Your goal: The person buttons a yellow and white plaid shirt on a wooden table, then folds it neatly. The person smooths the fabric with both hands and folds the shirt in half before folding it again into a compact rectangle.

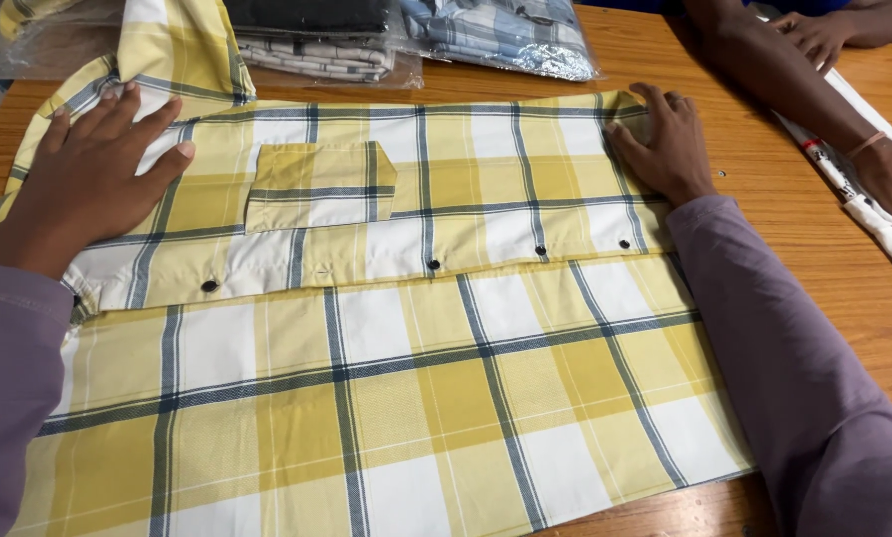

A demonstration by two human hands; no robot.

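With my left hand [93, 169] and right hand [665, 144] both pressed flat, fingers released, on the yellow plaid shirt [386, 328], I judge uneven pressure could skew its far fold.

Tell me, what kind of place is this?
Probably a clothing workshop or packing room: a yellow plaid shirt lies flat on a wooden table, and folded shirts in clear plastic bags are stacked behind it.
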